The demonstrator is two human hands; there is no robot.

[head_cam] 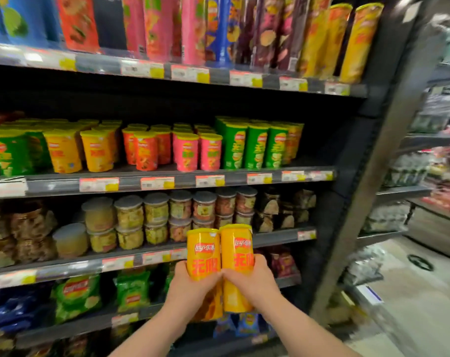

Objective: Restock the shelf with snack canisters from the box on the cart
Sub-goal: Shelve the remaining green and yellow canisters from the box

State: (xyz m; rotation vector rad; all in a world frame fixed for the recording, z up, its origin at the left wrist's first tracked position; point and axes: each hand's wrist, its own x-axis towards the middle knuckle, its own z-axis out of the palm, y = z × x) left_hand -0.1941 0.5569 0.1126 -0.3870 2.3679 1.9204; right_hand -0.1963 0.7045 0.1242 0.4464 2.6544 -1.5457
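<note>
— How is the light?
— Bright and even, falling from above. White glare sits on the upright post (413, 11) at the far top right, and dark bands of shadow lie under the shelves (235, 179).
— Is it sharp?
— Only the yellow canisters (220, 253) near the bottom middle read clearly. The price tags (99, 184) smear, the racks (404, 171) at the right are streaked with blur, and straight lines bow toward the edges.

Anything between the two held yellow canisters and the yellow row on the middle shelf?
Nothing visible. The left hand grips the left canister, the right hand the right canister, in open air; the yellow row, up and left, already reaches the shelf edge.
</note>
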